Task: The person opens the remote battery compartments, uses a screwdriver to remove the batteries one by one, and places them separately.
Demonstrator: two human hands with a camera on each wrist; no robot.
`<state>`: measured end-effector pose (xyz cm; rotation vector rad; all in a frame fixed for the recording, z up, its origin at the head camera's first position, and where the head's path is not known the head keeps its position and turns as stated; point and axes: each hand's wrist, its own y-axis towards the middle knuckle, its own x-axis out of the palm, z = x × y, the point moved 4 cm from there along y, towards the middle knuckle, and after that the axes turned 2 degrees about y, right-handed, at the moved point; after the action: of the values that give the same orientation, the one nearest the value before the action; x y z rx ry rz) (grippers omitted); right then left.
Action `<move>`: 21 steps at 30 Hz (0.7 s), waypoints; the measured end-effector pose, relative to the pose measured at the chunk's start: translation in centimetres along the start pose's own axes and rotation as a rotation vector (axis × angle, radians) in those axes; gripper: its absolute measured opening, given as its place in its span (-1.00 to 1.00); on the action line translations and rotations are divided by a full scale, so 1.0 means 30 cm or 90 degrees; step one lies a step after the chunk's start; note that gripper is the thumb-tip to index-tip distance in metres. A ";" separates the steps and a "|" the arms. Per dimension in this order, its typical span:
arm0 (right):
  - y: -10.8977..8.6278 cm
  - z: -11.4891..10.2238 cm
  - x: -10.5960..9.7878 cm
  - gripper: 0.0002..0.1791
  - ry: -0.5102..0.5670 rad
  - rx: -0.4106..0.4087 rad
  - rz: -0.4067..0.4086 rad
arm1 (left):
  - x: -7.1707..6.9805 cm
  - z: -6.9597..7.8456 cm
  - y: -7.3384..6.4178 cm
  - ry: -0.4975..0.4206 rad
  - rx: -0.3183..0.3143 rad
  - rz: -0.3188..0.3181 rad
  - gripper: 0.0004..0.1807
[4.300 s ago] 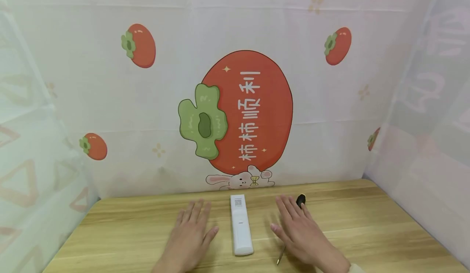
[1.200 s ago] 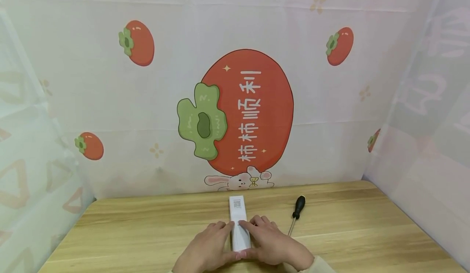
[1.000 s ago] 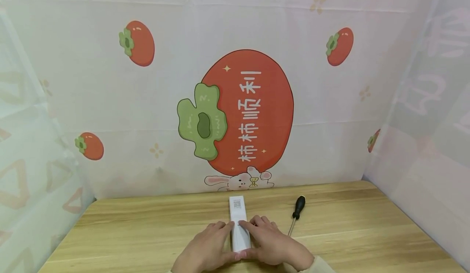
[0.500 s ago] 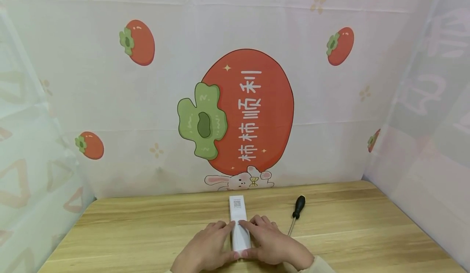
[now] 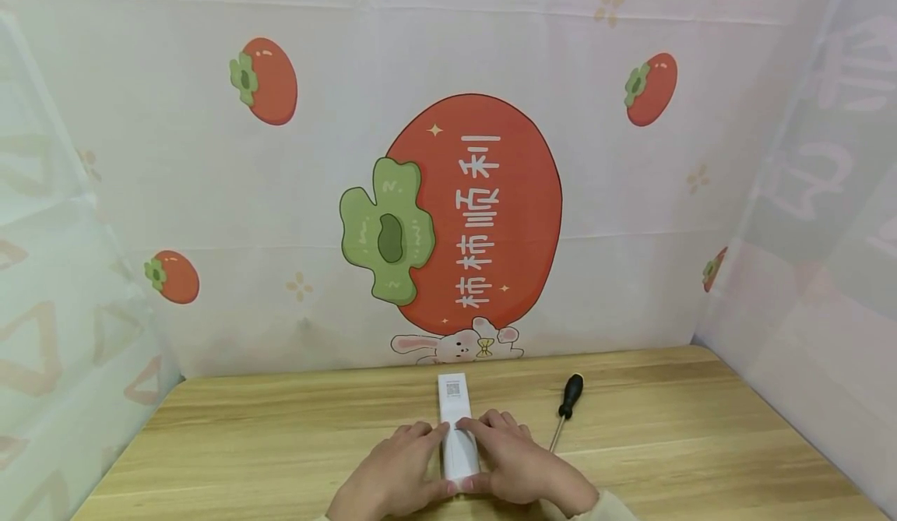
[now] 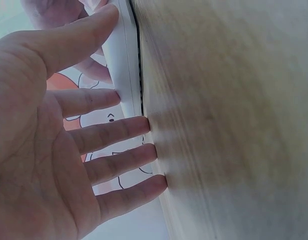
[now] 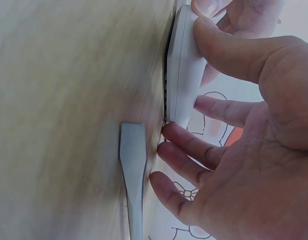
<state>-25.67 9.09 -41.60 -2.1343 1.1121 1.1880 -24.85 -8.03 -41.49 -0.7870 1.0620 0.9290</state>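
Observation:
A long white remote control (image 5: 454,404) lies back side up on the wooden table, a QR code near its far end. My left hand (image 5: 392,470) holds its near part from the left, thumb at the near end and index fingertip on the upper face. From the other side my right hand (image 5: 522,466) holds it the same way, the two thumbs close together. In the left wrist view, the other fingertips touch the tabletop beside the remote. A dark seam shows under its edge in both wrist views. The remote's button side is hidden.
Right of the remote lies a flat-blade screwdriver (image 5: 572,392) with a black handle, its shaft partly behind my right hand. The blade (image 7: 133,155) shows in the right wrist view. A printed cloth (image 5: 315,155) with persimmons hangs behind the wooden table (image 5: 280,427) and at both sides.
Earlier both hands lay flat on the table either side of the remote; they have moved inward and now hold its near part. The screwdriver's handle is uncovered. Lately almost nothing moves.

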 end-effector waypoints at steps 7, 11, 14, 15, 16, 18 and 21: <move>0.002 0.005 0.003 -0.21 0.019 0.002 0.001 | -0.001 0.003 -0.005 0.004 0.007 0.007 -0.14; 0.004 0.005 0.003 -0.21 0.029 0.001 0.002 | -0.002 0.002 -0.003 0.006 0.008 0.008 -0.14; 0.003 0.002 0.003 -0.21 0.034 0.001 0.004 | -0.001 0.002 -0.002 0.000 0.003 0.002 -0.13; 0.004 0.001 0.003 -0.21 0.035 0.001 0.005 | 0.000 0.002 -0.002 -0.002 0.001 0.001 -0.13; 0.004 0.000 0.003 -0.20 0.036 0.001 0.006 | 0.000 0.003 -0.001 -0.003 0.000 0.001 -0.13; 0.005 -0.002 0.003 -0.20 0.037 0.003 0.009 | 0.001 0.004 0.000 -0.004 0.000 0.002 -0.13; 0.007 -0.003 0.003 -0.20 0.044 0.006 0.012 | 0.002 0.004 0.002 -0.004 -0.002 0.002 -0.13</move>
<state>-25.77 8.87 -41.61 -2.1771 1.1673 1.1217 -24.85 -7.88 -41.50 -0.7848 1.0569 0.9363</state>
